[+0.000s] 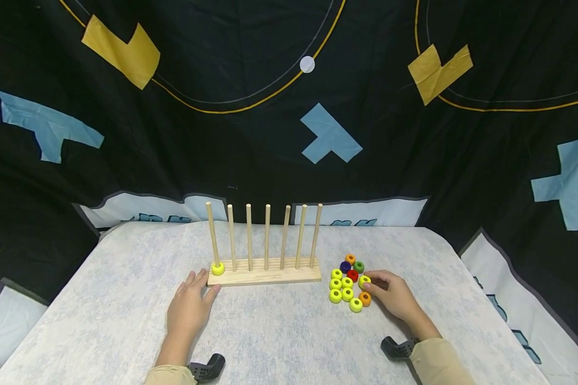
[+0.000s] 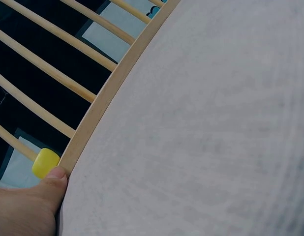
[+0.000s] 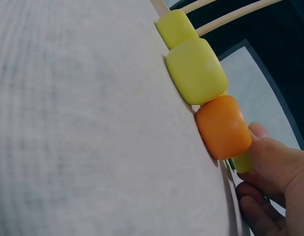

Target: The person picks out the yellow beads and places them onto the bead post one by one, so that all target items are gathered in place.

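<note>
A wooden stand (image 1: 265, 277) holds a row of upright pegs, and one yellow bead (image 1: 218, 269) sits at the bottom of its leftmost peg. My left hand (image 1: 189, 307) lies at the stand's left end, its thumb (image 2: 54, 182) against the front edge near the corner and its fingers fairly straight. To the right of the stand, my right hand (image 1: 395, 297) pinches a yellow bead (image 1: 364, 280) between thumb and fingers at the right side of a bead group. In the right wrist view an orange bead (image 3: 224, 128) partly hides that pinched bead.
Several loose yellow beads (image 1: 335, 284) lie left of my right hand, with a red bead (image 1: 352, 275), a blue bead (image 1: 345, 266), a green bead (image 1: 358, 266) and another orange bead (image 1: 350, 259) farther back. A pale cloth covers the table (image 1: 279, 337); a dark curtain (image 1: 250, 160) hangs behind.
</note>
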`<state>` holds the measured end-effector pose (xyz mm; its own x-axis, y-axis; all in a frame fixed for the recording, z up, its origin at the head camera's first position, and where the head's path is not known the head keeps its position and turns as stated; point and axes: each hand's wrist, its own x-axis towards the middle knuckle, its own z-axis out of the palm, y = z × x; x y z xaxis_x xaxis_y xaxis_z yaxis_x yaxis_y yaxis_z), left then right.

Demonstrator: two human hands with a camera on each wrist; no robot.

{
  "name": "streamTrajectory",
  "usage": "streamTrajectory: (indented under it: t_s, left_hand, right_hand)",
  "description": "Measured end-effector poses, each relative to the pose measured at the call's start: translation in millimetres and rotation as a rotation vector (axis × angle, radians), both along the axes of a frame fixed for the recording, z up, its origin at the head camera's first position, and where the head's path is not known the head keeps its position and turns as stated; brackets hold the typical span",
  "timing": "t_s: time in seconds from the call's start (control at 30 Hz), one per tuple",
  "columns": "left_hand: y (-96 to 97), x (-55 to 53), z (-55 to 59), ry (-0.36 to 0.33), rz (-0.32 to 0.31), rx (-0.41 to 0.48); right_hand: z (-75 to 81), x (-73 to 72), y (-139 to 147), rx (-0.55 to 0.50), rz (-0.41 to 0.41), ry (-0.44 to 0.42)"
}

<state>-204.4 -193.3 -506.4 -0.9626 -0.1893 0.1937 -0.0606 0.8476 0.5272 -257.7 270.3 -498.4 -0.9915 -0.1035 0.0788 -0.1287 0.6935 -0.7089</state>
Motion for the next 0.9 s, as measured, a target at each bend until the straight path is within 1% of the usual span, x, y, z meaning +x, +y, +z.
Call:
streamTrajectory:
  t_s: [0.2,0.33,0.47,0.6,0.73,0.9]
  left_hand:
    - [0.0,-0.8,-1.0,-0.010,0.001,-0.001]
    - [0.4,-1.0,-0.2,-0.015,-0.006,-0.001]
    - [0.0,-0.8,1.3,-0.027,-0.012,-0.001]
    - [-0.1,-0.1,2.5,-0.040,-0.017,-0.004]
    - [0.1,0.3,3.2,-0.040,-0.018,-0.001]
    - [0.2,0.5,3.8,-0.040,-0.022,-0.001]
  right_hand:
    - [-0.5,0.5,-0.9,0.015,-0.023,0.022]
    - [3.7,2.5,-4.5,0.015,-0.019,0.051]
    - [11.2,6.6,-12.0,-0.027,0.015,0.084]
    - [19.6,11.7,-22.6,-0.076,0.048,0.095]
    - [26.6,16.2,-34.0,-0.085,0.092,0.104]
    - [33.2,21.8,-50.7,-0.127,0.160,0.124]
